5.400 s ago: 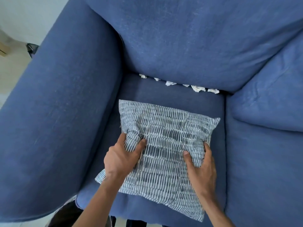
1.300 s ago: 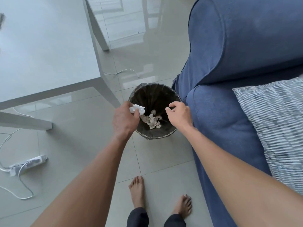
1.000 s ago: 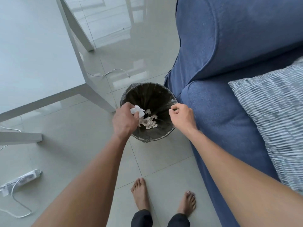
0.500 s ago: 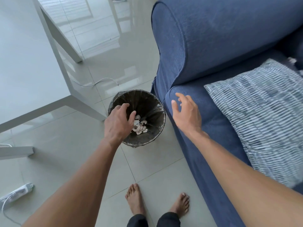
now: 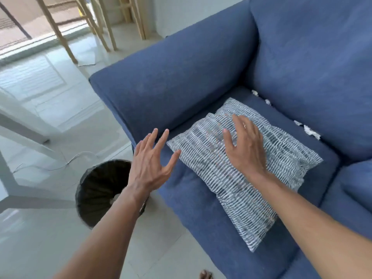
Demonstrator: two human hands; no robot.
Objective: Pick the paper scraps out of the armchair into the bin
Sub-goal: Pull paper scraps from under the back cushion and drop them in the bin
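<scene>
Two hands empty, fingers spread: left hand (image 5: 150,168) hovers above bin (image 5: 94,190), right hand (image 5: 244,144) over striped cushion (image 5: 267,176), likely reaching for more. Paper scraps (image 5: 310,132), white, crumpled, small, sit beyond right hand, tucked along armchair (image 5: 191,81) seat's back crease. Bin on floor beside chair for short carry.

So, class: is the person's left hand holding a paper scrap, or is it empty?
Empty. The left hand hangs open with fingers spread, between the bin and the armchair, nothing in it. White scraps lie in the seat crease.
</scene>
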